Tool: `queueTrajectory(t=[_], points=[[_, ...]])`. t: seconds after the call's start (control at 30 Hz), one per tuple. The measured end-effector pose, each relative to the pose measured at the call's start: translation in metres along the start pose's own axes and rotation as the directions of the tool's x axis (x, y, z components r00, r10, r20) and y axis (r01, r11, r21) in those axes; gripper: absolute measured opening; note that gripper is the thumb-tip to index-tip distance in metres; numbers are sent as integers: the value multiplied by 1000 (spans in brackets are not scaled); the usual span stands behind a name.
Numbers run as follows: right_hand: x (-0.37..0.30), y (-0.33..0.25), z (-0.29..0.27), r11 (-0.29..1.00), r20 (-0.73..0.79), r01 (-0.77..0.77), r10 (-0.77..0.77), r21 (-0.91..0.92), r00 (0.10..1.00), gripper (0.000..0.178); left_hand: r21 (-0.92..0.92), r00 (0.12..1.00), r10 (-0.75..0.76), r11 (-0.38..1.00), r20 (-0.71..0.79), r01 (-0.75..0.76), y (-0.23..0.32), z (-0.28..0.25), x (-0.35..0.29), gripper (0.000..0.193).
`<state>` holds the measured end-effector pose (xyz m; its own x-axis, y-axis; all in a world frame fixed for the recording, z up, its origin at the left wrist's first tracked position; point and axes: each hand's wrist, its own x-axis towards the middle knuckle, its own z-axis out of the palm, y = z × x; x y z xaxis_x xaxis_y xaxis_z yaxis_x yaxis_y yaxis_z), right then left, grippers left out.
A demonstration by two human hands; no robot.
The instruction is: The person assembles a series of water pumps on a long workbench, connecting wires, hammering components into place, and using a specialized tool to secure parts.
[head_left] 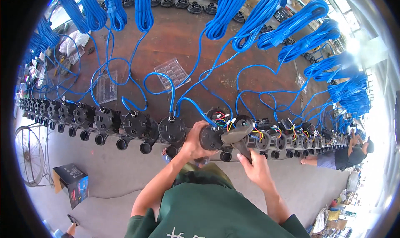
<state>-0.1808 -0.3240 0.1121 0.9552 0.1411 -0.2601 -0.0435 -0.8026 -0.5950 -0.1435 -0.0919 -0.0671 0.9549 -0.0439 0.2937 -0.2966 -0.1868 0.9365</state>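
My left hand [193,141] curls round the side of a black round housing [211,138] at the edge of the table. A blue cable [196,106] runs into its top. In my right hand [257,169] is a hammer [237,134], gripped by its handle, its head over the housing's right edge. Whether the head touches the housing I cannot tell. To the left stands another closed housing [172,130] with its own cable. On the right, an open housing [261,141] shows coloured wires; another lies partly hidden behind the hammer.
A long row of similar housings follows the table edge both ways. Coiled blue cables [227,13] hang over the brown table [166,42]. Clear plastic trays [171,72] lie on it. A cardboard box [71,181] and a bicycle wheel [29,156] are at left; another person [352,154] works far right.
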Motion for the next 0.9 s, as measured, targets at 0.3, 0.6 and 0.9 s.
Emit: queueTrajectory(t=[0.3,0.6,0.9], points=[[3,-50,20,948,-105,305,-314,-92,944,22,-30,998,-26,999,58,28,-2,2,-1,107],[6,-55,-23,978,9,153,-156,143,988,26,18,998,-61,998,9,61,3,-3,-5,103],[17,8,18,984,-6,146,-147,-101,989,30,56,997,-81,995,9,80,7,-5,4,99]])
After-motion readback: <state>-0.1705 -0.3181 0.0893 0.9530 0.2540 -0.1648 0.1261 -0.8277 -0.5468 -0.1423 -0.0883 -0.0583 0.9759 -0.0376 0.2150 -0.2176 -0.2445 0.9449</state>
